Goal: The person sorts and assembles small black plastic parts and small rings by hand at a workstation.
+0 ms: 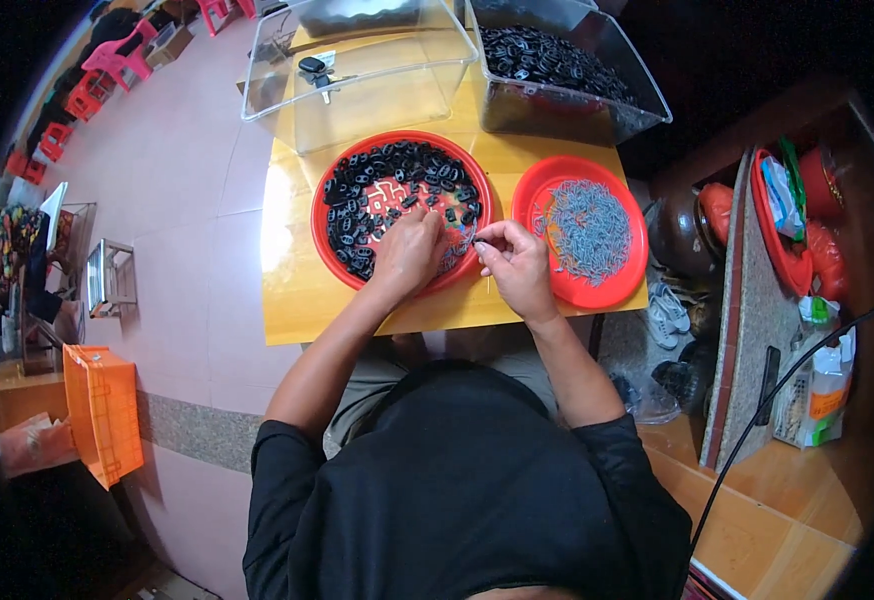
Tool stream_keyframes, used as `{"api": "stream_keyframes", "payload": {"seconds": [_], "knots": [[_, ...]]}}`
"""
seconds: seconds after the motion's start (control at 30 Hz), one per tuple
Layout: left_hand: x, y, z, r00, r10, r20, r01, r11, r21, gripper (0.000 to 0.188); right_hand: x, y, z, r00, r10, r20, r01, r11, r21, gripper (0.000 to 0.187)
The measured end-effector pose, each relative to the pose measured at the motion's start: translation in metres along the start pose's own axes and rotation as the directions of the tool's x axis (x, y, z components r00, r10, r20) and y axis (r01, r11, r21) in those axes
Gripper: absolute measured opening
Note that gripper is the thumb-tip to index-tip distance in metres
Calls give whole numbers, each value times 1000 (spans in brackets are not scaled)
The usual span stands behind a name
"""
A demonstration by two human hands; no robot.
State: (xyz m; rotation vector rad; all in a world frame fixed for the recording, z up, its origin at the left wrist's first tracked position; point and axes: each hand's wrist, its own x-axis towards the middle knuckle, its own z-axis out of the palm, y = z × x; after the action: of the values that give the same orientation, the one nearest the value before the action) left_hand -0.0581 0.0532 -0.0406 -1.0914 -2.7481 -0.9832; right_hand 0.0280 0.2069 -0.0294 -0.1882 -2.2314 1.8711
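Note:
A round red tray [329, 240] of several small black plastic parts sits on a small wooden table [297, 300]. My left hand [409, 252] rests over its near right part, fingers curled on the black pieces. My right hand [519, 268] is at the gap between the trays, pinching a thin grey metal piece [478, 240] toward the left hand. To the right a smaller red plate [625, 282] holds a heap of thin grey metal pieces [587, 228].
At the table's far side stand a clear empty plastic bin [357, 70] with a key fob on it and a clear bin of black parts [557, 70]. An orange crate [104, 408] is on the floor at left. Shoes and a cluttered shelf are at right.

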Motion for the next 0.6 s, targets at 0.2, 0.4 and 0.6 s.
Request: {"api": "stream_keyframes", "payload": {"seconds": [0.2, 0.4, 0.6], "knots": [[8, -5, 13, 1000, 0, -9, 1, 995, 103, 16, 0, -3, 1, 997, -80, -17, 79, 994, -76, 8], [0, -1, 1, 1000, 0, -31, 0, 1000, -9, 13, 2, 2, 0, 999, -10, -51, 14, 998, 69, 7], [3, 1, -1, 997, 55, -57, -57, 998, -39, 11, 2, 0, 1, 993, 114, 16, -115, 981, 156, 8]]}}
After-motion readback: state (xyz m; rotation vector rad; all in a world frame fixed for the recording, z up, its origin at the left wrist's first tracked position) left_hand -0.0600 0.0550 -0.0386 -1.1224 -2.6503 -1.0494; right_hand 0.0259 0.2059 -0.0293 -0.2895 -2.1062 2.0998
